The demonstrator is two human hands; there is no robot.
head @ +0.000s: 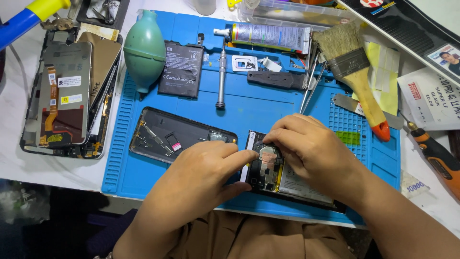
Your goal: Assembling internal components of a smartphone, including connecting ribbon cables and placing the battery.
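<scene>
An opened phone (268,172) lies on the blue mat (268,112) near the front edge, its circuit board and battery exposed. My left hand (201,172) grips the phone's left edge, with the index finger stretched onto the board. My right hand (311,148) covers the phone's upper right, fingertips pinched together on a small part at the top of the board. Whether a tool is in those fingers is hidden.
A phone back cover (177,134) lies left of the hands. Farther back are a loose battery (180,69), a green air blower (143,50), a screwdriver (221,76), tweezers (309,84), a glue tube (270,36) and a brush (357,72). Stacked phone screens (67,91) sit at the left.
</scene>
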